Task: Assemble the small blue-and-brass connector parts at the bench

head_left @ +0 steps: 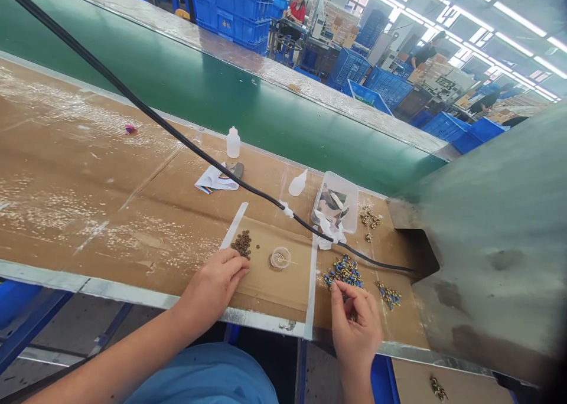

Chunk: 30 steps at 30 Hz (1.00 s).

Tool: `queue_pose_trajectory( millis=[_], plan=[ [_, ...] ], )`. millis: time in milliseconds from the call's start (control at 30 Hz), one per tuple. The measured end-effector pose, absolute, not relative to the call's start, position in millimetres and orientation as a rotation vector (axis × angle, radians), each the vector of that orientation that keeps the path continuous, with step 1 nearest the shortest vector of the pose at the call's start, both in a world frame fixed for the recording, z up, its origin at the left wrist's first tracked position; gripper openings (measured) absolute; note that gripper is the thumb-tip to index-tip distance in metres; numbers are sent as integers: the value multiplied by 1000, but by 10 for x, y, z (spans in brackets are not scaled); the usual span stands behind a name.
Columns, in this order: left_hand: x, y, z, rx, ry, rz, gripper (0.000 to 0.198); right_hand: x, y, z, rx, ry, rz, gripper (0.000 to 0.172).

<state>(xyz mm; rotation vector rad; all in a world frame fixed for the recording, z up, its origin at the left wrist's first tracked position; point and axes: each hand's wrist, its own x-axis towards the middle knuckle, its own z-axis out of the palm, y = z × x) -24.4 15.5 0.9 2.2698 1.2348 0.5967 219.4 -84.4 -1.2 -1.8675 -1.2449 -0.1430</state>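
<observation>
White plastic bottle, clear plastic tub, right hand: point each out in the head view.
White plastic bottle (233, 143), head view, on its body.
Clear plastic tub (341, 182), head view, on its rim.
Right hand (355, 327), head view, on its middle.

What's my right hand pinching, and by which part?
The right hand seems to pinch a small piece between thumb and finger; too hidden to tell which part.

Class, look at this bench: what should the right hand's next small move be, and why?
Probably lift the right hand slightly clear of the blue-and-brass parts and check its pinch. Its fingertips meet at the pile's edge, though whatever they hold is too small to tell. The left hand rests beside the brown parts, so the right seems the working hand.
</observation>
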Motion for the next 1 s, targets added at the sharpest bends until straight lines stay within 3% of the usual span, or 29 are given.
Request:
queue_pose_trajectory(
  millis=[233,567,733,1000],
  plan=[
    [-214,121,-16,2404,1194,547,25,2045,-834,-1,-1790,-1291,-44,11],
    [-303,40,-106,2236,1138,784,16,1904,-821,-85,-1723,-1360,92,8],
    [-338,46,16,1768,1228,812,9,1846,-820,-123,-1708,-1374,117,7],
    [-200,60,210,559,936,667,14,1792,-796,-134,-1715,-1398,139,8]
  ],
)
